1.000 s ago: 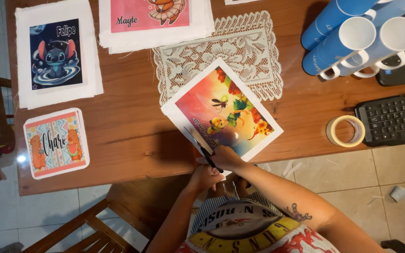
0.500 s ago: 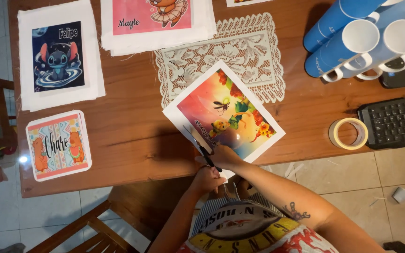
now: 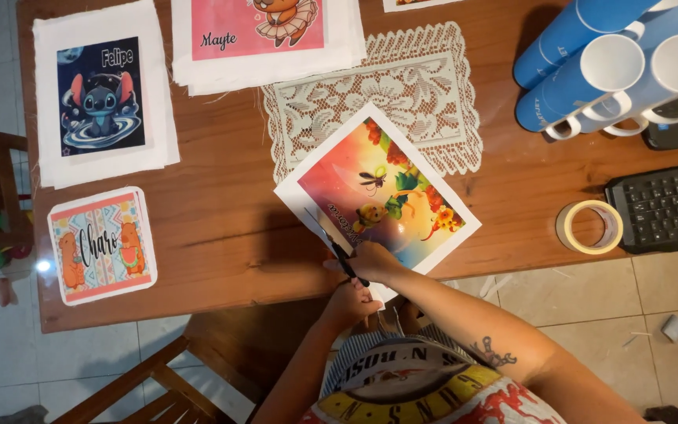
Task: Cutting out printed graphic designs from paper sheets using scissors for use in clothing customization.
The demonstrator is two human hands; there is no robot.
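Observation:
A colourful printed sheet (image 3: 390, 184) with a white border lies tilted at the table's near edge, partly over a lace mat (image 3: 402, 94). My right hand (image 3: 374, 261) presses on and grips the sheet's near corner. Just below it, my left hand (image 3: 349, 302) is closed on the black handles of scissors (image 3: 329, 239). Their blades point up-left along the sheet's left border, which lies between them.
On the wooden table (image 3: 221, 228) lie cloth prints: a blue cartoon one (image 3: 100, 98), a pink one (image 3: 260, 31), a small striped one (image 3: 100, 245). At right are blue-and-white mugs (image 3: 606, 67), a tape roll (image 3: 590, 228) and a keyboard (image 3: 665, 206). A wooden chair (image 3: 229, 353) stands below.
Both hands, the scissors and the sheet stay almost where they were; only the view drifts slightly.

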